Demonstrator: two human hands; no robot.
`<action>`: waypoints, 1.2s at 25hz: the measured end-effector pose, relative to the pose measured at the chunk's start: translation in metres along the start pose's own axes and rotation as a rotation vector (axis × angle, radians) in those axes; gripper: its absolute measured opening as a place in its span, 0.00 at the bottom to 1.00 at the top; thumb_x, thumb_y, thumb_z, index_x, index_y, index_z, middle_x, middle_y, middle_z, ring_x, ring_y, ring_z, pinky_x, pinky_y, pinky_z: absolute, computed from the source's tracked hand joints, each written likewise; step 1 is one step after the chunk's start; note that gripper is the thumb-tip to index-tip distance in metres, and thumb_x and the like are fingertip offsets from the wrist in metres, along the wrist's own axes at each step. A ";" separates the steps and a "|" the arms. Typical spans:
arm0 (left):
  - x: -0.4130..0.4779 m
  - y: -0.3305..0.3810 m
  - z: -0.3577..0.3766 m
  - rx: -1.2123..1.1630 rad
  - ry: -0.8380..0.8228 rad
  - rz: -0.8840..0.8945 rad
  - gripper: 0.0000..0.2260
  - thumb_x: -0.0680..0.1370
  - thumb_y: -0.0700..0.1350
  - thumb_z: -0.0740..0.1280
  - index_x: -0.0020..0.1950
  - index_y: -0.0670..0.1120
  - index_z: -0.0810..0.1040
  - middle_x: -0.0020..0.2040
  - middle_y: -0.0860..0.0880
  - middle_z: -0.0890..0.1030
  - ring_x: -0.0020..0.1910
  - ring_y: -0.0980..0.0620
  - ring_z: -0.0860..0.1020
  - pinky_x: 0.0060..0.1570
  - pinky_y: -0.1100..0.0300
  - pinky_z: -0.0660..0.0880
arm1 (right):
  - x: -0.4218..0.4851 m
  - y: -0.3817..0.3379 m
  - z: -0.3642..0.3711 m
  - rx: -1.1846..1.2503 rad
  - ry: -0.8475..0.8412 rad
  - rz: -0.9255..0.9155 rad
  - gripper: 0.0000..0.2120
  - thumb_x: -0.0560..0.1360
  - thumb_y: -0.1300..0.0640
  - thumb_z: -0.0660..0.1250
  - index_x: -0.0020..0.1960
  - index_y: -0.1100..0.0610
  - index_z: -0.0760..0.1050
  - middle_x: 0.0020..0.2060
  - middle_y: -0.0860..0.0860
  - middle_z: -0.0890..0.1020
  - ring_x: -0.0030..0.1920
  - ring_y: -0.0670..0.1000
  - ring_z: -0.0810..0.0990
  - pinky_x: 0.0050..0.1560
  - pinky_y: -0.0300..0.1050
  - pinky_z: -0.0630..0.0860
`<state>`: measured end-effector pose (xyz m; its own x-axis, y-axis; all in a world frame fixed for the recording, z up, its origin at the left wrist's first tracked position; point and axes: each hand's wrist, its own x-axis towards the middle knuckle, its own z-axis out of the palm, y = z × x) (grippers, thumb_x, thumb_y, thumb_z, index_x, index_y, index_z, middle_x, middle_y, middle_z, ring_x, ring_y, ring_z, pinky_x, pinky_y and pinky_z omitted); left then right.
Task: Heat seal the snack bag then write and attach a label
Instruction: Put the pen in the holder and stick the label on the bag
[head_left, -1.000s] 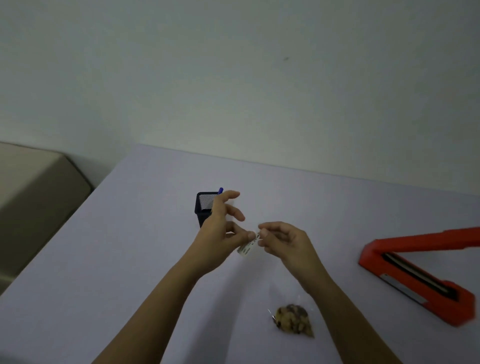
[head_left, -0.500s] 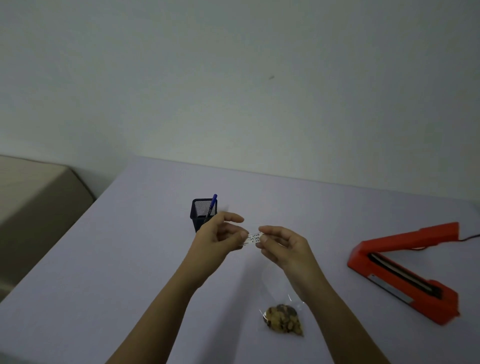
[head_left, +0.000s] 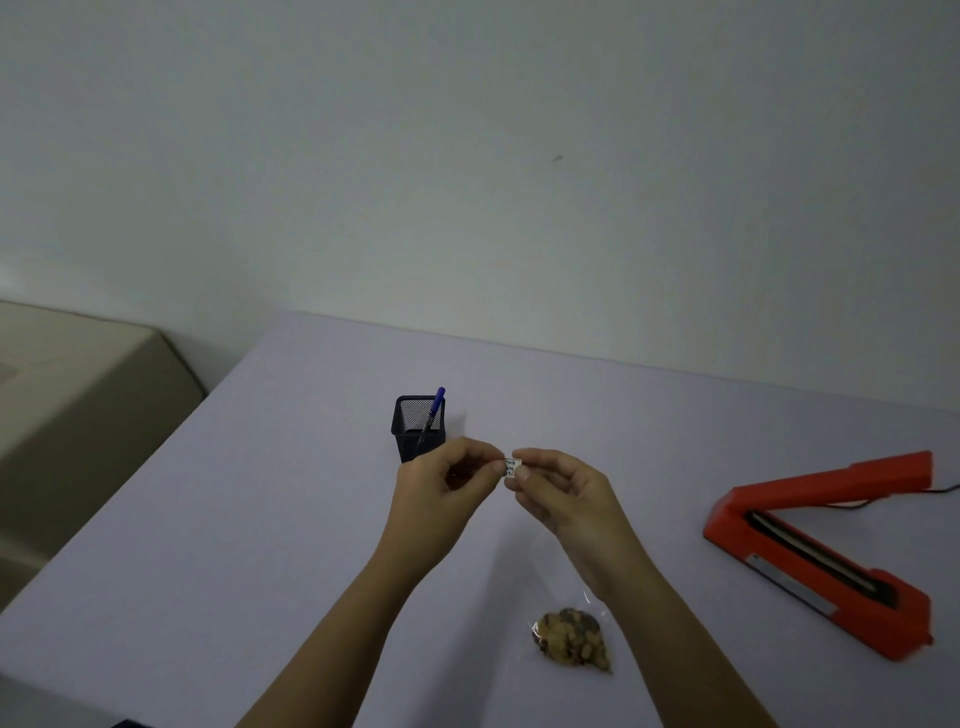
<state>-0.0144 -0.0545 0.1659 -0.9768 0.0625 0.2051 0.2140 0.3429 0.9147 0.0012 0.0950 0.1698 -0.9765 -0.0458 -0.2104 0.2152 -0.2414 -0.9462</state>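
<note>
We note left hand (head_left: 441, 486) and right hand (head_left: 563, 493) both pinched on small label (head_left: 511, 466), above surface (head_left: 260, 519); snack bag (head_left: 571, 636) near front edge.

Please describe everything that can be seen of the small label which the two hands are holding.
The label is a small white slip, like paper or a sticker, with a few lines of dark handwriting too small to read. It is held in the air above the table, pinched at its left end by the left hand and at its right end by the right hand. Only its middle shows between the fingertips. It touches nothing else and is not yet on the snack bag.
</note>
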 end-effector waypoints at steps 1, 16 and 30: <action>0.000 -0.001 0.000 -0.016 -0.012 -0.012 0.05 0.74 0.41 0.70 0.43 0.52 0.82 0.38 0.55 0.83 0.39 0.59 0.80 0.43 0.65 0.78 | 0.000 0.000 0.001 -0.004 -0.006 0.005 0.06 0.74 0.63 0.67 0.48 0.55 0.80 0.41 0.51 0.86 0.46 0.48 0.84 0.48 0.38 0.78; 0.005 -0.008 -0.014 -0.103 -0.090 -0.095 0.03 0.74 0.43 0.70 0.43 0.50 0.82 0.38 0.53 0.83 0.39 0.54 0.80 0.44 0.62 0.79 | 0.005 -0.004 0.010 -0.005 -0.067 0.017 0.08 0.74 0.60 0.66 0.53 0.53 0.76 0.39 0.50 0.86 0.45 0.47 0.84 0.44 0.36 0.77; 0.001 -0.007 -0.019 -0.163 -0.118 -0.117 0.03 0.74 0.42 0.69 0.44 0.48 0.83 0.39 0.49 0.83 0.41 0.48 0.80 0.43 0.61 0.78 | 0.004 -0.004 0.010 -0.139 -0.097 -0.077 0.11 0.75 0.60 0.65 0.56 0.52 0.74 0.43 0.53 0.86 0.47 0.48 0.83 0.45 0.36 0.78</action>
<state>-0.0166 -0.0749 0.1665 -0.9878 0.1433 0.0615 0.0896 0.1985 0.9760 -0.0035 0.0862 0.1748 -0.9849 -0.1274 -0.1173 0.1317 -0.1118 -0.9850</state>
